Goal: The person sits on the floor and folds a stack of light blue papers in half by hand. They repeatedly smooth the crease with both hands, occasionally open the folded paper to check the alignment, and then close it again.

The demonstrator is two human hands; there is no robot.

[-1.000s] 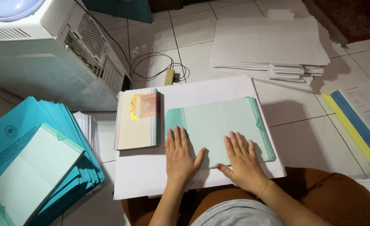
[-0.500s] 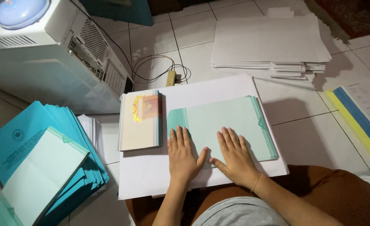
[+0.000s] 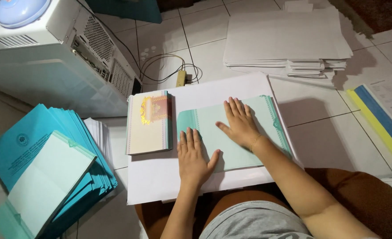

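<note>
On a white board [image 3: 160, 186] over the tiled floor [image 3: 320, 137], the pale green sheet [image 3: 238, 132] lies toward its right edge; left hand [image 3: 192, 155] and right hand [image 3: 238, 122] press it flat-fingered, gripping nothing.

both hands flat, palms down: left hand [image 3: 192, 156] nearer, right hand [image 3: 238, 124] farther forward.

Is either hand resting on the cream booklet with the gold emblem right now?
No: both the left hand and the right hand lie flat on the pale green sheet, apart from the cream booklet.
</note>
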